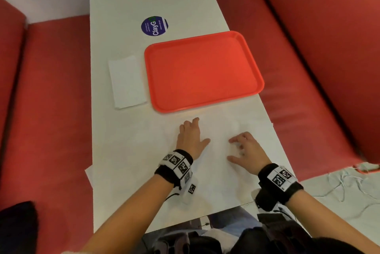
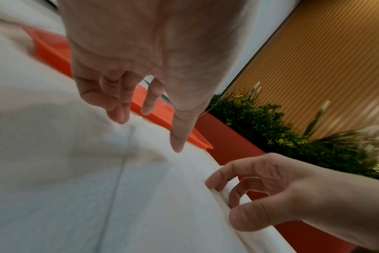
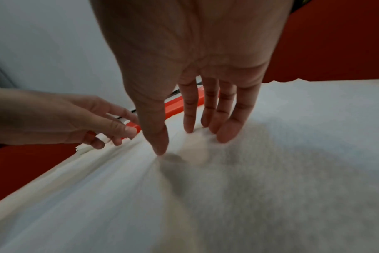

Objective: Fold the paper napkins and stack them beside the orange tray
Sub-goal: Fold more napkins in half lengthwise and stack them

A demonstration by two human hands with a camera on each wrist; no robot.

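Note:
An unfolded white napkin (image 1: pixel 218 173) lies flat on the near end of the white table (image 1: pixel 127 2); its jagged right edge reaches the table's side. My left hand (image 1: pixel 197 132) hovers low over the napkin's far left part, fingers loosely curled, holding nothing; in the left wrist view the left hand (image 2: pixel 149 131) has its thumb tip down at the paper. My right hand (image 1: pixel 231 148) is spread on the napkin, and the right wrist view shows the right hand (image 3: pixel 184 142) pressing it with its fingertips. The empty orange tray (image 1: pixel 203 72) sits just beyond. One folded napkin (image 1: pixel 127 82) lies left of the tray.
Red bench seats (image 1: pixel 51 109) run along both sides of the narrow table. A round purple sticker (image 1: pixel 154 26) lies beyond the tray. White cables (image 1: pixel 339 183) trail on the floor at the right. A planter with green plants (image 2: pixel 260 119) shows in the left wrist view.

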